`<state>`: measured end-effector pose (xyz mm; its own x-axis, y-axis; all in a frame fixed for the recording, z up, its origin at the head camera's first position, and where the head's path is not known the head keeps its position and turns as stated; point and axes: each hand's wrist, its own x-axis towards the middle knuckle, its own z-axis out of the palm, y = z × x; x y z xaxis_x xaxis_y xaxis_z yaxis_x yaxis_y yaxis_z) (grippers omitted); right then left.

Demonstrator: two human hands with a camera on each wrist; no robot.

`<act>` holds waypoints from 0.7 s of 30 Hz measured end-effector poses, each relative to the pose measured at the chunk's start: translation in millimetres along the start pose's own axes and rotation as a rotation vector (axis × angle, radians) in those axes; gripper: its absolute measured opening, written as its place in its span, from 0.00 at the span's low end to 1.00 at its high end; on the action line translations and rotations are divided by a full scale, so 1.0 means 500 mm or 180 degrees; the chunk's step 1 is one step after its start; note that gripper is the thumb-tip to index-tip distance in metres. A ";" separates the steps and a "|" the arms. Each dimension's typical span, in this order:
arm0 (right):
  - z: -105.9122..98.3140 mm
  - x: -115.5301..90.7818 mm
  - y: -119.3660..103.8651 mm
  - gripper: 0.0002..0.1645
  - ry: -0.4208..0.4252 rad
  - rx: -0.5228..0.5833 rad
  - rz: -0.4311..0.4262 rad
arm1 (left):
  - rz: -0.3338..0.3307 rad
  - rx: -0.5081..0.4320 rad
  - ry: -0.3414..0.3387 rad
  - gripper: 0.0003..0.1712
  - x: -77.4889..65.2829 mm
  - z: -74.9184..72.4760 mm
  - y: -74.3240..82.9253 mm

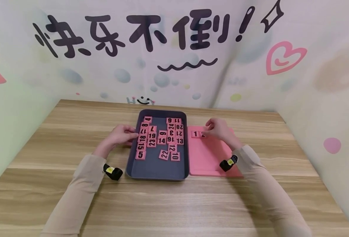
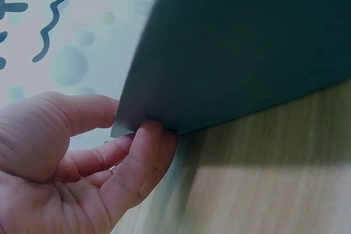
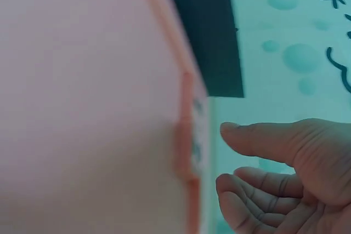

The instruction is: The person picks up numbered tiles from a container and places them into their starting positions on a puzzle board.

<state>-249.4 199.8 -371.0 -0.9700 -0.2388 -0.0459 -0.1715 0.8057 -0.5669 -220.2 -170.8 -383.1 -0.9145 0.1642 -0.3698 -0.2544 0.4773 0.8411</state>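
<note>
The person's left forearm, in a beige sleeve (image 1: 86, 177), slants toward 1 o'clock. The left hand (image 1: 119, 135) grips the dark tray (image 1: 159, 170) between 9 and 10 o'clock on its rim; in the left wrist view, the thumb passes out of sight beyond the edge while fingertips press the tray's outer face.

The right forearm slants toward 11 o'clock. The right hand (image 1: 218, 129) is over the pink board (image 1: 204, 161), which lies just beside the tray at 3 o'clock. Its thumb and loosely bent fingers stand apart in the right wrist view, with nothing between them; whether a fingertip touches a tile cannot be told.

On the board, tile 1 (image 1: 195, 134) sits toward 10 o'clock and tile 2 (image 1: 202, 134), partly covered by the fingers, toward 11. Inside the tray lie more pink numbered tiles (image 1: 152, 135), with 4 at 11 o'clock, 5 at 8 and 10 at 4.
</note>
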 end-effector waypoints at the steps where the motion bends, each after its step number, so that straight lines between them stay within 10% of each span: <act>1: -0.002 0.003 -0.006 0.20 0.0033 0.0022 -0.0039 | -0.0001 0.0010 0.0001 0.20 0.000 0.000 0.000; 21: 0.064 0.104 -0.184 0.17 0.0041 0.0831 -0.0301 | -0.0015 -0.0020 0.0002 0.20 0.003 0.000 -0.001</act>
<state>-278.6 95.6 -347.6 -0.9541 -0.2981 0.0268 -0.2129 0.6129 -0.7609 -221.5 -171.0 -383.9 -0.9135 0.1612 -0.3735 -0.2608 0.4726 0.8418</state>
